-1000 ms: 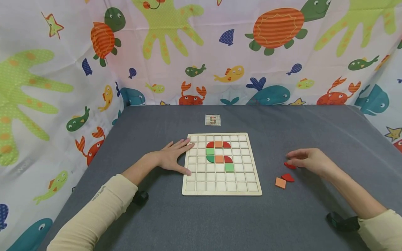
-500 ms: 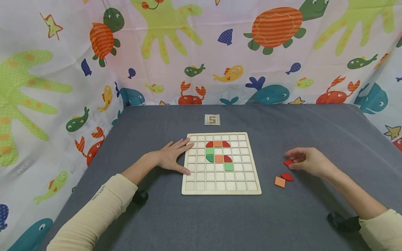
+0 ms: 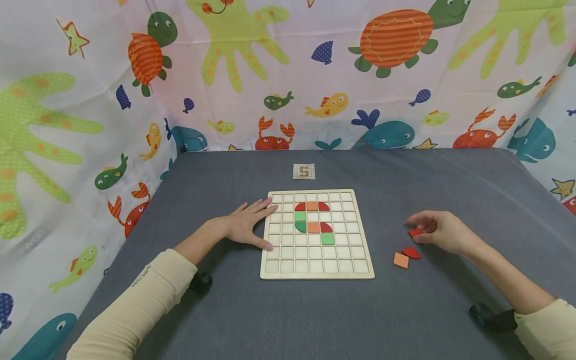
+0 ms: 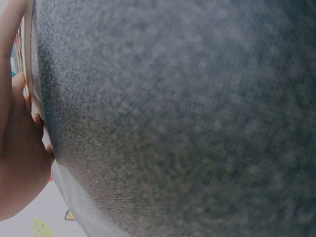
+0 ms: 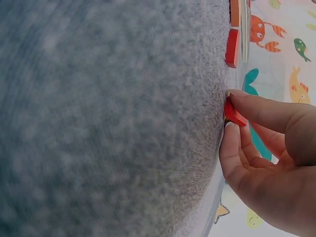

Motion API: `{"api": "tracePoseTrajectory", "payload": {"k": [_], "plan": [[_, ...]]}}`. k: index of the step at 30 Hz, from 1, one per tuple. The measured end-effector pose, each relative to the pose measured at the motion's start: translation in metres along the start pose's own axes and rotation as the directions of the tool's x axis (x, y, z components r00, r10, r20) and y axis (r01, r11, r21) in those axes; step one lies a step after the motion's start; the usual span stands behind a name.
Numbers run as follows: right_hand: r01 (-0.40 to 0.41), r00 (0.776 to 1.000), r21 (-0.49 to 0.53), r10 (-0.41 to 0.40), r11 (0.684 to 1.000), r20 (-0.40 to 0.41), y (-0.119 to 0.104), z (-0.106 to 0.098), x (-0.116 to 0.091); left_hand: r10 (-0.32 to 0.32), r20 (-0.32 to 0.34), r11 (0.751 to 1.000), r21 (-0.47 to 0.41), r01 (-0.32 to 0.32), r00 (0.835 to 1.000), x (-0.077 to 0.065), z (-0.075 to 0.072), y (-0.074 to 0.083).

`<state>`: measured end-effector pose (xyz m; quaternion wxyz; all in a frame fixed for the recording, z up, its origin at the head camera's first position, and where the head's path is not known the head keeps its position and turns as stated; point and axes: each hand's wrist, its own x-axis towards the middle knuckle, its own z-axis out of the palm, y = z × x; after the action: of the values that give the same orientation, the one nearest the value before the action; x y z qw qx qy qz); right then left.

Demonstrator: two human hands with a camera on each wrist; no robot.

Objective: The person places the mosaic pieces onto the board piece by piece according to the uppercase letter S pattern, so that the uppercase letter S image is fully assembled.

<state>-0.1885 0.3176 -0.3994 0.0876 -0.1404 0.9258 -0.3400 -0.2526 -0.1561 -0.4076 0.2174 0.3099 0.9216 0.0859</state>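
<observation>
My left hand [image 3: 245, 225] lies with fingers spread over the left edge of a wooden grid board [image 3: 292, 269]. Red, orange and green pieces sit in some of the board's squares, among them a light green square [image 3: 328, 239]. To the right of the board, my right hand [image 3: 443, 231] pinches a red quarter-circle piece [image 5: 234, 113] between thumb and fingers, low at the cloth. Just nearer lie a second red piece [image 3: 411, 253] and an orange square [image 3: 401, 260], side by side. In the left wrist view only part of the left hand [image 4: 22, 148] shows, at the left edge.
A small card [image 3: 304, 171] with a printed grid pattern lies behind the board. Grey cloth [image 3: 216, 310] covers the table. A curtain [image 3: 288, 75] printed with sea animals hangs at the back and left side.
The right hand's fingers have closed on the red piece, which has tilted and shifted slightly away from me. The left hand stays on the board.
</observation>
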Motion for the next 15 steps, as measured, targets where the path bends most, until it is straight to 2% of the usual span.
{"api": "tracePoseTrajectory", "payload": {"k": [4, 11, 15], "plan": [[-0.012, 1.0, 0.018, 0.012, 1.0, 0.004, -0.0006, -0.0006, -0.0009, 0.0, 0.002, 1.0, 0.002, 0.0, 1.0, 0.0012, 0.001, -0.0016], [-0.116, 0.993, 0.034, 0.116, 0.993, 0.007, -0.0023, -0.0031, -0.0024, 0.002, 0.004, 1.0, 0.005, -0.002, 1.0, 0.0011, 0.0002, -0.0014], [-0.127, 0.992, 0.073, 0.126, 0.989, 0.019, -0.0013, -0.0034, -0.0022, -0.002, 0.006, 1.0, 0.009, 0.002, 1.0, 0.0011, 0.0, -0.001]]}}
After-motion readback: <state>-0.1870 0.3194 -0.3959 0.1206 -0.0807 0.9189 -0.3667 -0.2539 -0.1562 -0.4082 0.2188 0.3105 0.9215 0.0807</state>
